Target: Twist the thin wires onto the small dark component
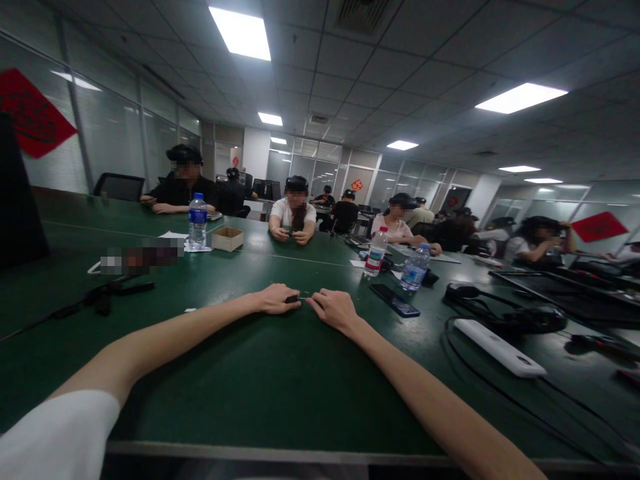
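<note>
My left hand (274, 299) rests just above the green table (260, 380), its fingers closed on a small black object (292, 299). A thin, pale strip or wire (303, 298) runs from that object toward my right hand; its kind is too small to tell. My right hand (334, 308) faces the left one a short gap away, thumb and fingers pinched together at the strip's other end. What exactly sits between those fingertips is hidden. Both forearms reach in from the near edge.
Right of my hands lie a phone (395, 300), two bottles (415, 267), a white power strip (500, 348) with cable, and headphones (505, 310). Farther left stand a bottle (198, 223) and a small open box (227, 240). A person (294, 212) sits opposite; others sit around.
</note>
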### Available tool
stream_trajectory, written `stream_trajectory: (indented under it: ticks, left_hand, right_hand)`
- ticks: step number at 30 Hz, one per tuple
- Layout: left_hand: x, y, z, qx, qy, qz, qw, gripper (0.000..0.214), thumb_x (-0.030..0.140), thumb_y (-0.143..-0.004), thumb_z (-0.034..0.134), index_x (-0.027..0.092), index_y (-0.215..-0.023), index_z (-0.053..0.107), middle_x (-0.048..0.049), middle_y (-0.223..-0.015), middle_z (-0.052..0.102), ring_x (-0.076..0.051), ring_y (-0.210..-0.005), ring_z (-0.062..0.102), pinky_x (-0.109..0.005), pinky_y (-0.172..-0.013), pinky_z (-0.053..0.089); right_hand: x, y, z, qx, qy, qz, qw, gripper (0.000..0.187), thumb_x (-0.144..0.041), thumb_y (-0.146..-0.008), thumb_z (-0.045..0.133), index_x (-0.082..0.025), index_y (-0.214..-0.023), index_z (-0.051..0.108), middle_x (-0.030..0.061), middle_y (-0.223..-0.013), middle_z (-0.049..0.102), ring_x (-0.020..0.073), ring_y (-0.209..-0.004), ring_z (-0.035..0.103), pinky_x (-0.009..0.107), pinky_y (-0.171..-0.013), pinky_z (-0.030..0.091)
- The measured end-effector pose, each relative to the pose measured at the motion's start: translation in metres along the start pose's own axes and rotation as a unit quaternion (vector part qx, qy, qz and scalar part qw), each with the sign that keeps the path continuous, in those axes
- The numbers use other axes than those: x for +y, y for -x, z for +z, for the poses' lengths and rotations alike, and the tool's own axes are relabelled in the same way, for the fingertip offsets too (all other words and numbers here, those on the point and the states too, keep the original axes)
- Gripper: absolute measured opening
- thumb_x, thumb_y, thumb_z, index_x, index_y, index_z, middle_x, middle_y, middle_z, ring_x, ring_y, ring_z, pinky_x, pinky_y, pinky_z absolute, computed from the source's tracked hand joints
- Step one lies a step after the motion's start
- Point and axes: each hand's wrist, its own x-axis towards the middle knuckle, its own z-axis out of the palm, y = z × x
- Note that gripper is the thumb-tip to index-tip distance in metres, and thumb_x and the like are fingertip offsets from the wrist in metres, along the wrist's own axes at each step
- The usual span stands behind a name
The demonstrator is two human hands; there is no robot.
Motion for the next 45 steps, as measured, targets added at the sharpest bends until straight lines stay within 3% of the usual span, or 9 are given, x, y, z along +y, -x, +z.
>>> stream_trajectory:
  ticks: [15,18,21,23,28,32,35,40,45]
  left_hand:
    - [0.000,0.002,-0.002,-0.015,0.012,0.040,0.999,0.050,0.058,-0.089,0.030,0.020,-0.100,0.060,-0.0070,-0.092,0.065,-0.019,-0.079,0.060,-0.025,-0.071,0.039]
    - [-0.004,-0.003,0.001,-0.020,0.001,0.028,0.999,0.045,0.054,-0.089,0.032,0.021,-0.098,0.060,-0.0064,-0.091,0.066,-0.020,-0.080,0.061,-0.026,-0.070,0.040]
    - [-0.008,-0.009,0.005,-0.030,-0.020,0.011,0.999,0.037,0.051,-0.085,0.043,0.021,-0.099,0.059,-0.0065,-0.093,0.066,-0.023,-0.083,0.062,-0.027,-0.070,0.041]
    - [-0.009,-0.010,0.008,-0.029,-0.025,0.002,0.999,0.037,0.051,-0.083,0.046,0.021,-0.098,0.059,-0.0066,-0.093,0.066,-0.024,-0.085,0.062,-0.027,-0.070,0.041]
    - [-0.007,-0.010,0.009,0.008,-0.011,-0.045,0.999,0.047,0.058,-0.087,0.029,0.021,-0.096,0.057,-0.0072,-0.089,0.065,-0.022,-0.082,0.061,-0.027,-0.068,0.040]
    - [-0.001,-0.008,0.006,0.029,0.006,-0.061,0.998,0.049,0.064,-0.083,0.036,0.020,-0.097,0.053,-0.0063,-0.085,0.063,-0.021,-0.079,0.060,-0.026,-0.066,0.037]
    - [0.003,-0.005,0.002,0.041,0.020,-0.071,0.996,0.052,0.066,-0.082,0.037,0.019,-0.101,0.049,-0.0061,-0.083,0.062,-0.022,-0.076,0.059,-0.026,-0.065,0.036]
    - [0.004,-0.004,0.002,0.051,0.049,-0.078,0.994,0.040,0.050,-0.091,0.023,0.020,-0.106,0.044,-0.0068,-0.087,0.062,-0.022,-0.081,0.060,-0.028,-0.071,0.038]
    - [0.005,-0.005,0.005,0.095,0.048,-0.090,0.990,0.033,0.046,-0.091,0.029,0.021,-0.111,0.039,-0.0070,-0.092,0.061,-0.023,-0.085,0.060,-0.031,-0.076,0.041]
  right_hand:
    - [0.009,0.002,0.018,0.112,-0.035,-0.045,0.992,0.050,-0.050,-0.095,0.031,-0.021,-0.084,0.071,0.0048,-0.077,0.065,0.0119,-0.068,0.055,0.023,-0.061,0.029]
    - [-0.003,-0.002,0.019,0.140,-0.057,-0.066,0.986,0.048,-0.048,-0.095,0.032,-0.021,-0.082,0.071,0.0039,-0.077,0.066,0.0109,-0.066,0.055,0.022,-0.060,0.029]
    - [-0.025,-0.008,0.017,0.155,-0.083,-0.145,0.974,0.046,-0.048,-0.095,0.034,-0.022,-0.082,0.070,0.0032,-0.080,0.067,0.0106,-0.069,0.056,0.021,-0.062,0.030]
    - [-0.031,-0.011,0.013,0.150,-0.082,-0.161,0.972,0.047,-0.046,-0.095,0.033,-0.021,-0.080,0.069,0.0033,-0.080,0.066,0.0107,-0.069,0.056,0.022,-0.062,0.030]
    - [-0.005,-0.003,0.006,0.113,-0.074,-0.048,0.990,0.048,-0.047,-0.096,0.029,-0.021,-0.088,0.069,0.0039,-0.081,0.066,0.0105,-0.068,0.057,0.021,-0.059,0.031]
    - [0.011,0.001,0.007,0.072,-0.071,0.031,0.994,0.052,-0.050,-0.096,0.026,-0.021,-0.087,0.068,0.0042,-0.082,0.066,0.0109,-0.067,0.057,0.021,-0.056,0.031]
    - [0.007,0.000,0.008,0.052,-0.076,0.045,0.995,0.053,-0.052,-0.096,0.025,-0.021,-0.087,0.067,0.0042,-0.084,0.066,0.0116,-0.070,0.058,0.021,-0.057,0.033]
    - [0.001,0.000,0.007,0.046,-0.090,0.048,0.994,0.053,-0.053,-0.095,0.024,-0.021,-0.085,0.065,0.0033,-0.083,0.066,0.0125,-0.071,0.059,0.021,-0.059,0.034]
    - [0.002,0.001,0.006,0.040,-0.096,0.058,0.993,0.054,-0.054,-0.095,0.024,-0.021,-0.083,0.064,0.0029,-0.081,0.066,0.0126,-0.070,0.058,0.021,-0.059,0.034]
